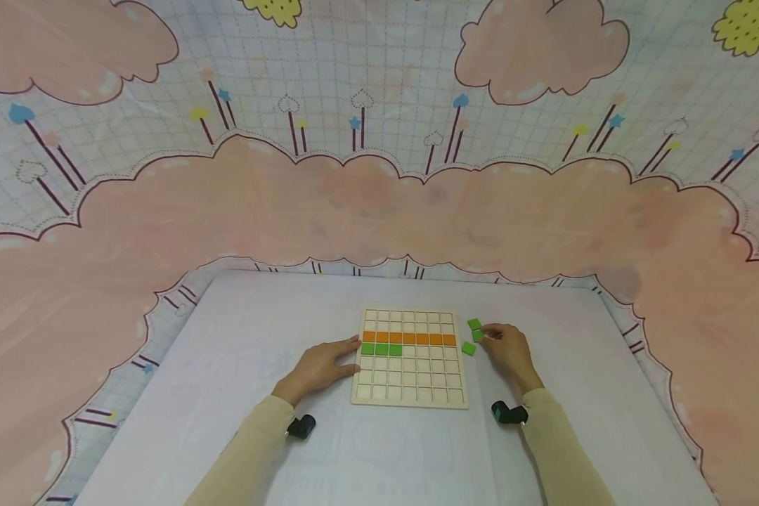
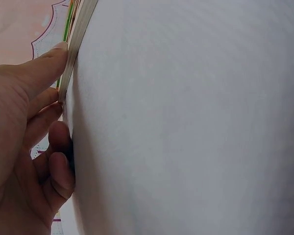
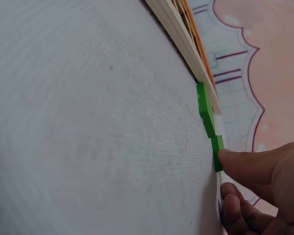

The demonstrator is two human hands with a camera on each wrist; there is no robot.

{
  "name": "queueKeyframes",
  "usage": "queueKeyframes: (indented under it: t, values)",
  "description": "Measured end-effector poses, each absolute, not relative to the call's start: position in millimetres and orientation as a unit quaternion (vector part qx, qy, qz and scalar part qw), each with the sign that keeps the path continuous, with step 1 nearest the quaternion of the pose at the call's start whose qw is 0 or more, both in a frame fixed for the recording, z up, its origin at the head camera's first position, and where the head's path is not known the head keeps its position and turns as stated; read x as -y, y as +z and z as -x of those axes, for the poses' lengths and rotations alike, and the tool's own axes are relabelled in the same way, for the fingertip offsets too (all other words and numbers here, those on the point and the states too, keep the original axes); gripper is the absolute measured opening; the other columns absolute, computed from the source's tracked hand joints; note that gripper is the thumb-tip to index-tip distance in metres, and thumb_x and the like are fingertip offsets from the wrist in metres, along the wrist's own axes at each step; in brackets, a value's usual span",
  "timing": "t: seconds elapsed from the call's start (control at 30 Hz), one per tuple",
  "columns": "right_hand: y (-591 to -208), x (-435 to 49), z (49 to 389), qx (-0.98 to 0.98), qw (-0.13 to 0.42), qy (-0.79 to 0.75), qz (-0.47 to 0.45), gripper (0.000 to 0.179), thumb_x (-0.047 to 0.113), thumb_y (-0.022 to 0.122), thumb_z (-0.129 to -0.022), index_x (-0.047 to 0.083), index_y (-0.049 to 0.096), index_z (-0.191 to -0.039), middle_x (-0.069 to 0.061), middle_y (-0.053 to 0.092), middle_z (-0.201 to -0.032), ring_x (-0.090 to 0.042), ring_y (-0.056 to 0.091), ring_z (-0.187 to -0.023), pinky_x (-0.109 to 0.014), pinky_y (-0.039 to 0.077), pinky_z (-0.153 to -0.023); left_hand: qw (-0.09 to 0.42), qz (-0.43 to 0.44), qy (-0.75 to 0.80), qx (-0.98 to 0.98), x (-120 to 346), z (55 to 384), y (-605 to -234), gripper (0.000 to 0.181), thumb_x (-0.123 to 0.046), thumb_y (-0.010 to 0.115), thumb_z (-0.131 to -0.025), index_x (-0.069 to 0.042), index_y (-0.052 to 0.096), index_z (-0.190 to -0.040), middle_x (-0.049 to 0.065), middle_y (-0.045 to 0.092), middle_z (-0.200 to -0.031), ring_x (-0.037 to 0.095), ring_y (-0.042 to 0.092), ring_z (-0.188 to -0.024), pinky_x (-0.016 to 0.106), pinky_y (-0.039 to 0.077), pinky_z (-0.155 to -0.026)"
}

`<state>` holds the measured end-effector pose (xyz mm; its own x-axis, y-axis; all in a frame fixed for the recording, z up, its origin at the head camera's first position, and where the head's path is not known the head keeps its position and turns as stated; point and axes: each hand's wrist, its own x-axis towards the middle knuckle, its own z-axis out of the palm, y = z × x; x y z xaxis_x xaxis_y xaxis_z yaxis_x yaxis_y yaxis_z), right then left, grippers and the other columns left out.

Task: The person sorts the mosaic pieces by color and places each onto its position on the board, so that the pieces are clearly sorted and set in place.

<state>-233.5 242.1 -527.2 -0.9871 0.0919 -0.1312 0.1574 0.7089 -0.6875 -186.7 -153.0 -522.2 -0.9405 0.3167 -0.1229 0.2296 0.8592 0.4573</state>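
Observation:
A square wooden grid board lies on the white table, holding a full row of orange tiles and, just below, 3 green tiles at the row's left end. My left hand rests against the board's left edge, its thumb and forefinger spread along it. In the left wrist view the thumb touches the board's side. Right of the board, my right hand has its fingertips at a loose green tile. The thumb touches this tile's edge in the right wrist view; the forefinger is mostly hidden.
Two more loose green tiles lie close by, one behind and one nearer the board. A black wrist camera sits on each wrist. Behind the white table hangs a patterned pink cloth.

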Motion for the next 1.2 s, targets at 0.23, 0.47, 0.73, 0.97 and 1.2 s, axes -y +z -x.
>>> queueKeyframes:
  t: [0.23,0.47,0.73,0.97,1.2]
  values:
    - [-528.4,-242.5,232.0,-0.917,0.023,-0.39,-0.077,0.025,0.015,0.068,-0.09,0.004,0.065,-0.112,-0.017,0.066,-0.113,-0.029,0.059,-0.1,-0.041,0.05,-0.083,0.096,-0.142,0.225,-0.959,152.3,187.4,-521.8,0.06,-0.046,0.068,-0.09,-0.025,0.052,-0.143,-0.011,0.044,-0.153,0.027,0.046,-0.14,0.049,0.038,-0.116]
    - [-528.6,-244.3,227.5,-0.908,-0.002,-0.411,-0.077,0.021,0.012,0.067,-0.09,0.003,0.066,-0.108,-0.018,0.069,-0.109,-0.032,0.067,-0.099,-0.043,0.054,-0.085,0.097,-0.139,0.228,-0.959,152.2,187.5,-521.3,0.06,-0.046,0.068,-0.089,-0.025,0.052,-0.144,-0.011,0.044,-0.153,0.027,0.046,-0.14,0.049,0.038,-0.116]
    - [-526.8,-244.8,221.7,-0.907,-0.023,-0.413,-0.077,0.018,0.012,0.066,-0.091,0.005,0.068,-0.108,-0.016,0.071,-0.107,-0.03,0.069,-0.096,-0.039,0.055,-0.081,0.1,-0.138,0.225,-0.959,152.3,188.4,-522.7,0.061,-0.047,0.067,-0.09,-0.026,0.05,-0.144,-0.012,0.042,-0.154,0.025,0.045,-0.141,0.049,0.037,-0.117]
    - [-516.5,-241.4,216.3,-0.904,-0.035,-0.42,-0.072,0.019,0.012,0.067,-0.092,0.003,0.068,-0.109,-0.018,0.071,-0.108,-0.029,0.068,-0.093,-0.03,0.054,-0.07,0.101,-0.137,0.226,-0.959,151.9,187.7,-522.2,0.06,-0.045,0.068,-0.09,-0.026,0.051,-0.144,-0.011,0.043,-0.154,0.025,0.045,-0.141,0.049,0.038,-0.116]
    - [-503.8,-236.0,209.8,-0.899,-0.043,-0.432,-0.056,0.019,0.01,0.067,-0.092,0.003,0.068,-0.11,-0.019,0.07,-0.109,-0.027,0.067,-0.092,-0.026,0.053,-0.068,0.1,-0.131,0.226,-0.96,151.2,187.2,-522.7,0.06,-0.046,0.068,-0.089,-0.027,0.051,-0.144,-0.011,0.043,-0.154,0.026,0.045,-0.141,0.05,0.037,-0.116]
